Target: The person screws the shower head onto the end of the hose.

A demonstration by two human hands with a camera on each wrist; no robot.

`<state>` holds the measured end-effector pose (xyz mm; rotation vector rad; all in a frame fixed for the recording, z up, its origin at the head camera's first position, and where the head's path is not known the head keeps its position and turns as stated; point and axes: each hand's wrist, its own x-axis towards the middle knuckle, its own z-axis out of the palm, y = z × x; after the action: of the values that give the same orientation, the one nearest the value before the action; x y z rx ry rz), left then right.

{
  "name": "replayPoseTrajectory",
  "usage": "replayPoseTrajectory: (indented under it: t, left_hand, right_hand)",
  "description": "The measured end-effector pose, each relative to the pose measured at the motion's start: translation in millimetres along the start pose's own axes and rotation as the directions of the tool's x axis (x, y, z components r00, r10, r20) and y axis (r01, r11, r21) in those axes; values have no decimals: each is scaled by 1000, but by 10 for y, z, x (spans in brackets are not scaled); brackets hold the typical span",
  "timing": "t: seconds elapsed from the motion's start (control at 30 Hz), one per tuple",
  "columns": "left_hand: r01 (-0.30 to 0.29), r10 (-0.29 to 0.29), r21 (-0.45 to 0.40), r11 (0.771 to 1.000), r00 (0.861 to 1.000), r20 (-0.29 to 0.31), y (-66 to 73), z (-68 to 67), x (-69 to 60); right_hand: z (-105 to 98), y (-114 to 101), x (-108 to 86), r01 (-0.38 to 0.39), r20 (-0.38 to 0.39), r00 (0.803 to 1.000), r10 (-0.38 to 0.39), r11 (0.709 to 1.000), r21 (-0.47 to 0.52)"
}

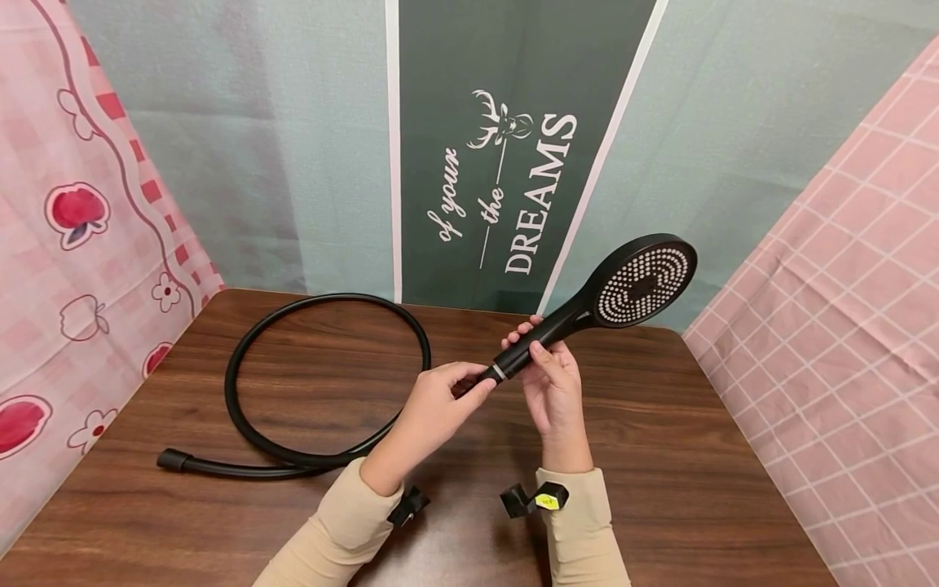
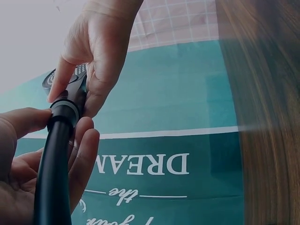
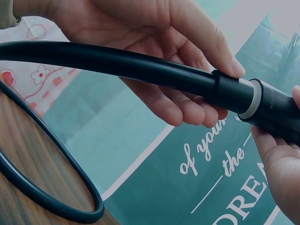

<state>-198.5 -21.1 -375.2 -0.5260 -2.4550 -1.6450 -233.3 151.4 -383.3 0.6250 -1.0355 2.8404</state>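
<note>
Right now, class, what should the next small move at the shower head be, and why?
Probably a small twist of the hose end fitting by the left hand, which pinches it in line with the handle held by the right hand. A pale ring marks the joint, so turning there seems sensible.

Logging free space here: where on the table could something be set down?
The table is barest between the right sleeve and pink grid cloth. Smaller patches: inside the looped hose, and between hose and left sleeve. The middle is crowded: the left hand and right hand hold hose and shower head above it.
</note>
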Motion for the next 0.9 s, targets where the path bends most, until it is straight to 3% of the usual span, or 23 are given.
replayPoseTrajectory:
  t: [0.3,0.6,0.9]
  left_hand:
    - [-12,12,16,1000,1000,-8,2,-4,4]
    - [36,-35,-44,998,999,11,-16,-13,-1]
    - [12,-12,-19,1000,1000,2,-28,0,7]
  right_hand:
    - [4,1,15,7,8,1000,-7,1000,-14]
    - [-9,5,-6,9,20,1000,-9,1000,4]
    - [-17,9,5,11,17,1000,-12,1000,5]
